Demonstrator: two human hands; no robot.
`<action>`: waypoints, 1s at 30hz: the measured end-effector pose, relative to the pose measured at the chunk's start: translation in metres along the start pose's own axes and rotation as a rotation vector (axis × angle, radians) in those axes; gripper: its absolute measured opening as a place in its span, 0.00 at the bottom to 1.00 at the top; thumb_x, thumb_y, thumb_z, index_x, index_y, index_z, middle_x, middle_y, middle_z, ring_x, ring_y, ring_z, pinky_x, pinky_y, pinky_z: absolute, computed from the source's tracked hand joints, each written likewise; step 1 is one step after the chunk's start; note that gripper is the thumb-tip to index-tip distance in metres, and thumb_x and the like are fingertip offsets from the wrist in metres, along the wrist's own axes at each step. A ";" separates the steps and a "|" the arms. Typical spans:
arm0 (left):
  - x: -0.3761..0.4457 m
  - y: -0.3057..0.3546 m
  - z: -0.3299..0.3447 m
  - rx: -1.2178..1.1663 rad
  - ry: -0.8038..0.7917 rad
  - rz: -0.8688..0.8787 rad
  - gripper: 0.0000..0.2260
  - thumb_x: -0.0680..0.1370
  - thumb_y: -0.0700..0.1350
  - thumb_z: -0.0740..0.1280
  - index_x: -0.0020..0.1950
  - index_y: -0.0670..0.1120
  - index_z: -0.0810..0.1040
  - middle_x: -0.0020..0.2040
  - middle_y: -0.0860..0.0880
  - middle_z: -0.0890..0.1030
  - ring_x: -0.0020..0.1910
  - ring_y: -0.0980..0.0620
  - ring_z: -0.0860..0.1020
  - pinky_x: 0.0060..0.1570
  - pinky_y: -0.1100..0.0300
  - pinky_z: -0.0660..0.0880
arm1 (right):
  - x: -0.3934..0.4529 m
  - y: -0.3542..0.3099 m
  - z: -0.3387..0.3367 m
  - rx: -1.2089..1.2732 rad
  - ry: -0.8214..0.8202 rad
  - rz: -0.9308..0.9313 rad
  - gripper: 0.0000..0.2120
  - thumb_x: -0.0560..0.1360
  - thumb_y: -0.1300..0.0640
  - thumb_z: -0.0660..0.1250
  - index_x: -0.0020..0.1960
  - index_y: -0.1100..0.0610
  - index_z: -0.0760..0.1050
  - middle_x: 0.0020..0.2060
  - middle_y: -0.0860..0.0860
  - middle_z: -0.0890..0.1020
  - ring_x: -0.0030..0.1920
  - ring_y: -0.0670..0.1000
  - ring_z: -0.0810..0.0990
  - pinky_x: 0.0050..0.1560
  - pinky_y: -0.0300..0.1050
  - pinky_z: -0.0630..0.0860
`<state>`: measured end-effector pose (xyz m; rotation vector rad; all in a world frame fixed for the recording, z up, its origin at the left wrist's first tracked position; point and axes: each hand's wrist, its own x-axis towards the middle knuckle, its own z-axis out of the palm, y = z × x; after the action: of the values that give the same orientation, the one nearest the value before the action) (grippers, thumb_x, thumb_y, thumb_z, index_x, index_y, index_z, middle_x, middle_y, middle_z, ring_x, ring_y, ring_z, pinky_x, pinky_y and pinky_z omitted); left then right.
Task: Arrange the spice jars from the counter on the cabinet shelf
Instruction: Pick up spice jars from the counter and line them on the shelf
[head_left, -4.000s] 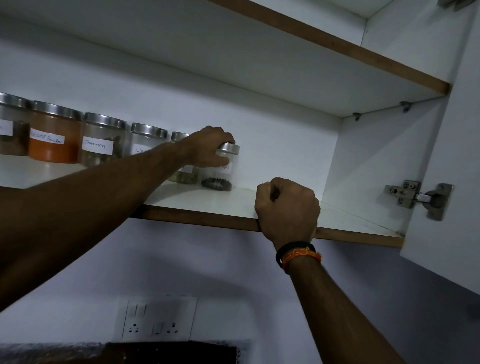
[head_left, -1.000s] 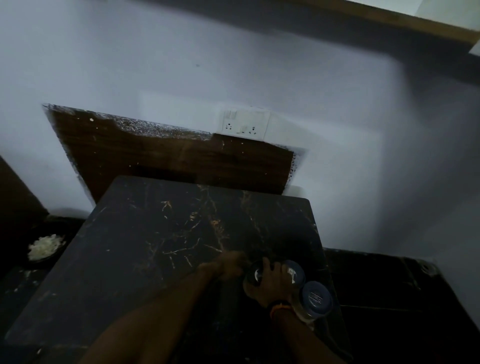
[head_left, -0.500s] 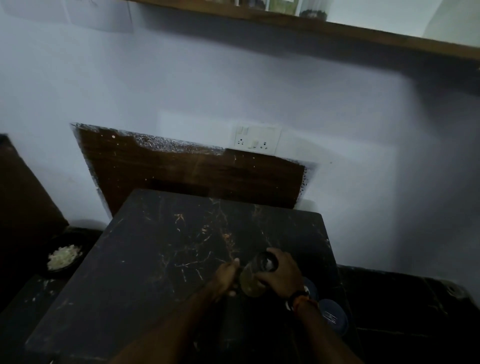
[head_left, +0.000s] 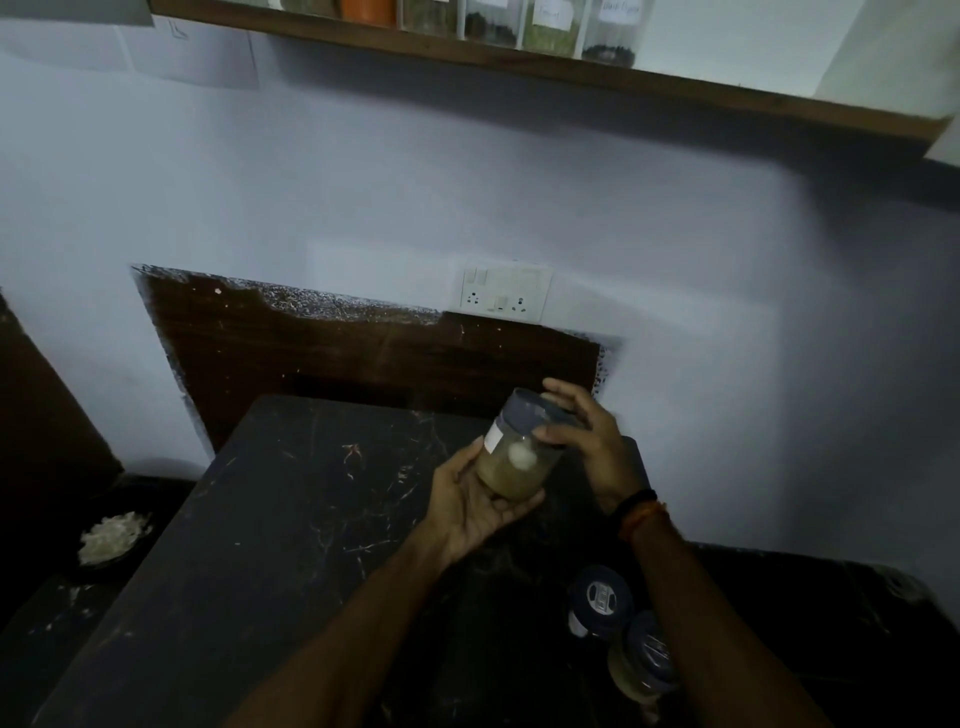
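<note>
A dark marble table (head_left: 249, 545) with pale veins is standing against a pale wall, and a brown wooden panel (head_left: 332, 348) is leaning behind its far edge. A white switch-and-socket plate (head_left: 505, 291) is sitting on the wall just above the panel's right end. Left of the table, lower down, a dark bowl (head_left: 111, 535) is holding something pale and shredded. Nothing is standing between the hands and the cabinet shelf (head_left: 519, 65) overhead, whose brown front edge is running across the top of the view.

The left hand (head_left: 467, 506) is cupping a spice jar (head_left: 522, 452) from beneath, its fingers (head_left: 511, 514) curling up around the base. The right hand (head_left: 589, 441) is reaching over the jar's blue-grey lid, fingers half bent and spread, thumb and fingertips touching the lid's rim. The jar is being held tilted in the air above the table's far right corner; it is clear, with a white label and a pale brown powder inside. A dark band and an orange thread are circling the right wrist.

Two more blue-lidded jars are waiting near the table's right edge: one (head_left: 600, 597) further back and the other (head_left: 644, 660) just in front of it, partly hidden by the right forearm. On the shelf, six labelled jars (head_left: 550, 26) are showing in a row, cut off by the top of the view.
</note>
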<state>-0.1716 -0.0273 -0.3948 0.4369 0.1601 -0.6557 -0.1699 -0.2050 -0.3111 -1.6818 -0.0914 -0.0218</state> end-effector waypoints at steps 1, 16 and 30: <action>0.002 0.003 0.008 0.003 -0.019 0.039 0.28 0.74 0.50 0.72 0.72 0.42 0.72 0.68 0.32 0.75 0.67 0.31 0.74 0.62 0.34 0.74 | 0.003 -0.004 0.000 0.031 0.026 -0.009 0.29 0.66 0.52 0.74 0.67 0.48 0.74 0.63 0.48 0.77 0.63 0.50 0.77 0.60 0.46 0.78; 0.005 0.073 0.129 0.878 -0.150 0.273 0.30 0.70 0.57 0.75 0.64 0.42 0.73 0.61 0.43 0.82 0.60 0.44 0.81 0.58 0.46 0.80 | 0.024 -0.091 -0.020 0.230 0.133 -0.250 0.29 0.70 0.57 0.66 0.71 0.59 0.71 0.57 0.57 0.79 0.54 0.56 0.80 0.49 0.46 0.80; 0.013 0.137 0.281 1.365 -0.373 0.362 0.33 0.73 0.47 0.76 0.75 0.59 0.66 0.66 0.42 0.76 0.57 0.39 0.81 0.55 0.42 0.81 | 0.033 -0.186 -0.048 0.381 0.125 -0.466 0.29 0.73 0.57 0.61 0.74 0.58 0.66 0.56 0.58 0.78 0.52 0.58 0.81 0.52 0.55 0.80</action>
<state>-0.0741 -0.0624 -0.0996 1.5890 -0.7651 -0.3919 -0.1487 -0.2308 -0.1187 -1.2456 -0.3687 -0.4331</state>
